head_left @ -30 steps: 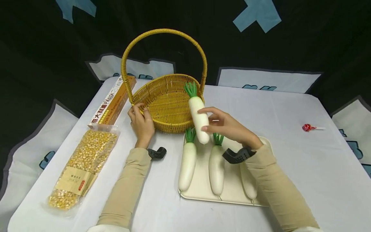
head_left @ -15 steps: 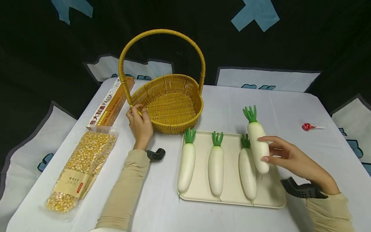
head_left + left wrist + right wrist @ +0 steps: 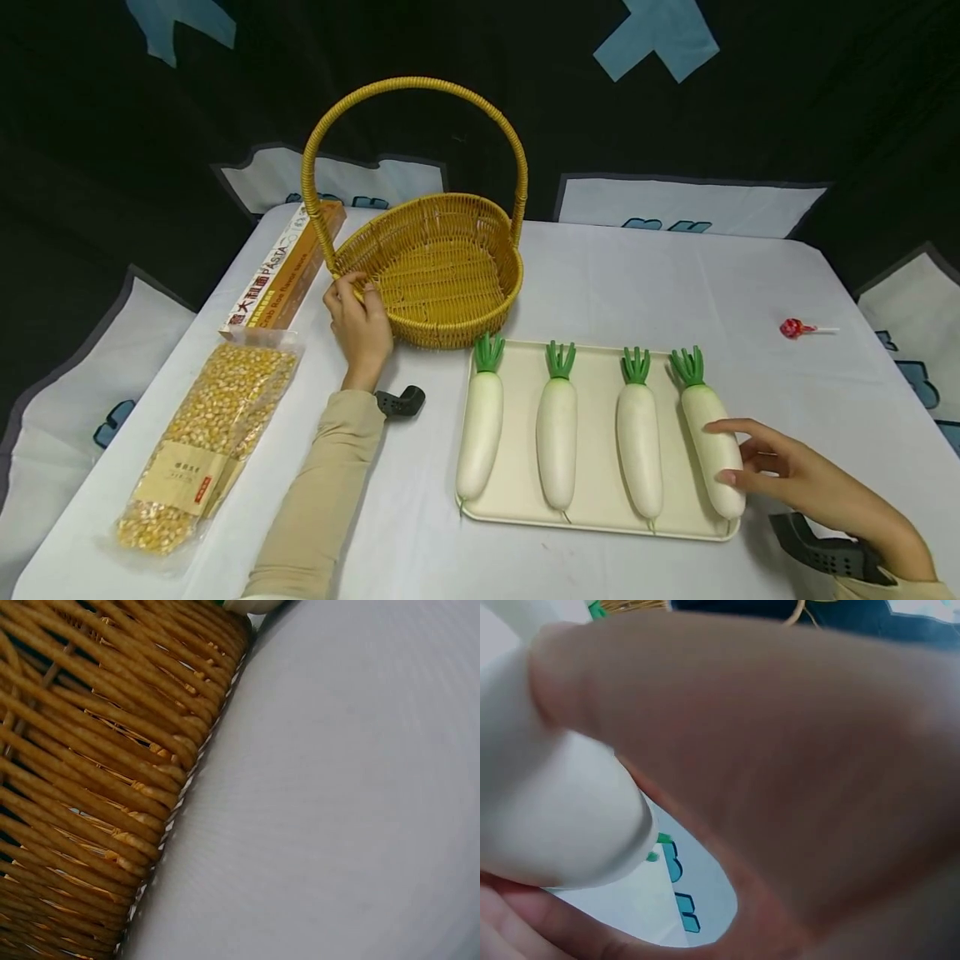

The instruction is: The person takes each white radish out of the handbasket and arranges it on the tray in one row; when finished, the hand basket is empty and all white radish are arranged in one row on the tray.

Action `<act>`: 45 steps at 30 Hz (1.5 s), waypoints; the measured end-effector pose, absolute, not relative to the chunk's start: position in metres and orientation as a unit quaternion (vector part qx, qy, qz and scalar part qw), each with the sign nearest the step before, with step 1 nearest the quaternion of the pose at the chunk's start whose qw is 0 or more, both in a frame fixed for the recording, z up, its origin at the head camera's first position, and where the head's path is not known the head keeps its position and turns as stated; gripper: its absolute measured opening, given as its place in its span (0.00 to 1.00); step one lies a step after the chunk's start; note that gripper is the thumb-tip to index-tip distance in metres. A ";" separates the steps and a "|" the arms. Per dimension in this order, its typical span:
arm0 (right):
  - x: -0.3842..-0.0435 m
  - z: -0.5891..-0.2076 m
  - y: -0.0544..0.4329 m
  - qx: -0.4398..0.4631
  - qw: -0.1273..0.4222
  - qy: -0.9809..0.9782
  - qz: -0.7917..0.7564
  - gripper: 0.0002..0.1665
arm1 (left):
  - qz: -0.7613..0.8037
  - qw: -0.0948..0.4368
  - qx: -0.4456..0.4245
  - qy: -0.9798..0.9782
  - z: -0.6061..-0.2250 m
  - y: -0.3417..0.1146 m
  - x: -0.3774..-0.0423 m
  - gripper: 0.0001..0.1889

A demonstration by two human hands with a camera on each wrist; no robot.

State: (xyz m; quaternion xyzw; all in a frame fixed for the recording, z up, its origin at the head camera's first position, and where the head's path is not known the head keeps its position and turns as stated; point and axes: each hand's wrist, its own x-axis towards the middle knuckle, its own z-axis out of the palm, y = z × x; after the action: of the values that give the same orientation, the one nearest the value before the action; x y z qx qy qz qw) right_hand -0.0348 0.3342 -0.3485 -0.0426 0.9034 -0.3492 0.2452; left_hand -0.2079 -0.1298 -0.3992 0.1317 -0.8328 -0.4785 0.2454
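Note:
My left hand (image 3: 360, 329) grips the near-left rim of a yellow wicker basket (image 3: 442, 325), whose tall handle stands upright; nothing lies inside it. In the left wrist view the woven basket wall (image 3: 97, 772) fills the left side. A white radish with a green top (image 3: 708, 442) lies at the right end of a cream tray (image 3: 600, 508), pinched between the thumb and fingers of my right hand (image 3: 795, 467). Close up in the right wrist view, that radish (image 3: 562, 810) sits between thumb and fingers. Left of it on the tray lie a radish (image 3: 640, 450), another radish (image 3: 557, 442) and a leftmost radish (image 3: 480, 433).
A pasta box (image 3: 281, 275) lies left of the basket. Nearer on the left is a clear bag of corn kernels (image 3: 210, 433). A red lollipop (image 3: 795, 328) lies far right on the white tablecloth (image 3: 615, 283). Black cloth (image 3: 495, 42) hangs behind the table.
My right hand has carried a radish from over the basket's right rim rightward and down onto the tray's right end. The left hand stays on the basket rim.

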 end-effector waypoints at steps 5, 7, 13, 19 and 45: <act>-0.035 -0.348 0.328 -0.043 0.254 0.902 -0.346 0.32 | -0.482 0.243 0.133 -0.831 -0.399 -0.131 -0.208 0.19; -0.035 -0.348 0.325 -0.044 0.257 0.902 -0.344 0.32 | -0.482 0.243 0.133 -0.831 -0.399 -0.131 -0.208 0.19; -0.035 -0.348 0.321 -0.056 0.251 0.905 -0.340 0.31 | -0.483 0.243 0.135 -0.830 -0.400 -0.131 -0.208 0.19; -0.034 -0.351 0.319 -0.031 0.258 0.906 -0.334 0.30 | -0.476 0.248 0.140 -0.832 -0.399 -0.131 -0.208 0.18; -0.029 -0.339 0.319 -0.028 0.172 0.949 -0.265 0.32 | -0.475 0.247 0.134 -0.834 -0.399 -0.130 -0.207 0.18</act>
State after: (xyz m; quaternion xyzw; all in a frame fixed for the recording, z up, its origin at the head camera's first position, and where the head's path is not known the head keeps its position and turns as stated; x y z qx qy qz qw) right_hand -0.0292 0.3187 -0.3393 -0.0281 0.9486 -0.2645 0.1716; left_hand -0.2073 -0.1298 -0.3989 0.1342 -0.8339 -0.4752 0.2466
